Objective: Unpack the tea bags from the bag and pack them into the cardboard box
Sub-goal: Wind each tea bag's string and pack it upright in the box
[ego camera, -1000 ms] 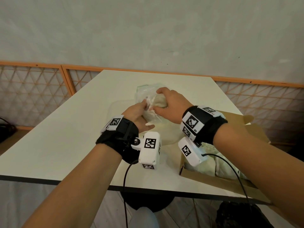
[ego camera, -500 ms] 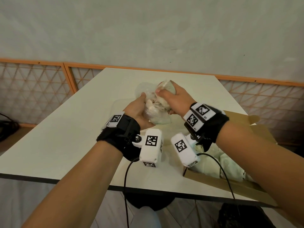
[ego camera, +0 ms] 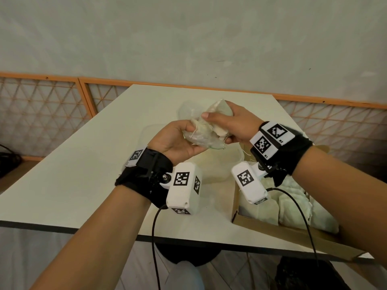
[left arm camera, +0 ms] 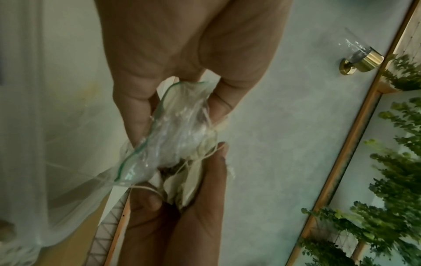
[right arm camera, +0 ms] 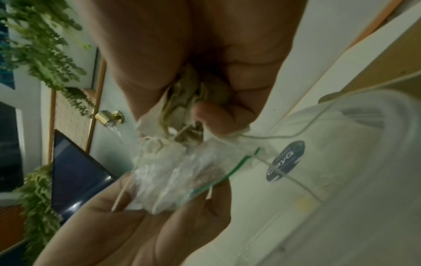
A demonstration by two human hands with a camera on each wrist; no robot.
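Note:
Both hands are raised above the white table (ego camera: 83,164). My left hand (ego camera: 180,139) grips a crumpled clear zip bag (ego camera: 196,137) with a green seal (left arm camera: 141,144). My right hand (ego camera: 228,124) clutches a bunch of pale tea bags (ego camera: 217,114) at the bag's mouth, their strings (left arm camera: 205,154) trailing back into the plastic. In the right wrist view the tea bags (right arm camera: 189,97) sit bunched in the palm, just above the bag (right arm camera: 182,172). The open cardboard box (ego camera: 272,225) stands at the table's right front edge, with several tea bags (ego camera: 293,201) lying inside.
Another clear plastic bag (ego camera: 217,164) lies flat on the table below my hands. It carries a dark round sticker (right arm camera: 287,162). An orange lattice railing (ego camera: 41,105) runs behind the table, under a grey wall. Cables hang from both wrist cameras.
Both hands have risen off the table with the bag. My right hand has drawn the bunch of tea bags up and out to the right of the bag's mouth.

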